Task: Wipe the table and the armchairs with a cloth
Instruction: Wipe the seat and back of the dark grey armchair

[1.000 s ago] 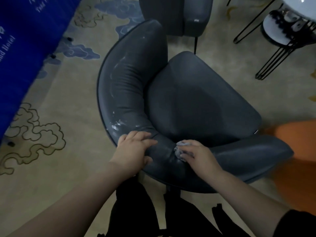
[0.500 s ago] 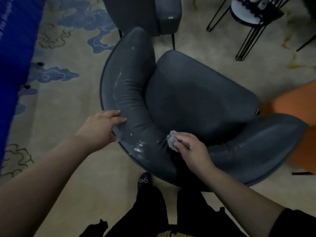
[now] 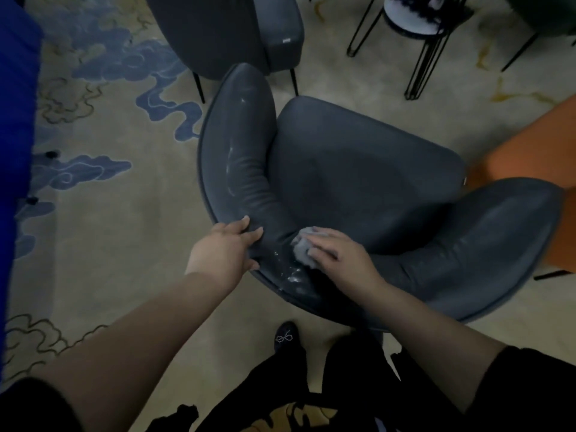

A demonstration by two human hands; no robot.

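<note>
Where the curved backrest of the dark grey armchair bends nearest the person, the right hand presses a small crumpled grey cloth against the padding, its fingers curled over the wad and gripping it. The left hand rests just beside it on the same backrest, fingers fairly straight and laid over the top edge, thumb below the rim, holding nothing else. Between the two hands, and further along the left arm of the chair, pale whitish smears mark the upholstery. The only thing that carries other things is a small round table on black wire legs at the top of the view, and what sits on its lower shelf is too dark and blurred to name. In count: three chairs are in view, the one being wiped, a second dark grey armchair beyond it, and part of an orange seat at the right; one cloth; one shoe with a sparkly bow on the patterned carpet.
</note>
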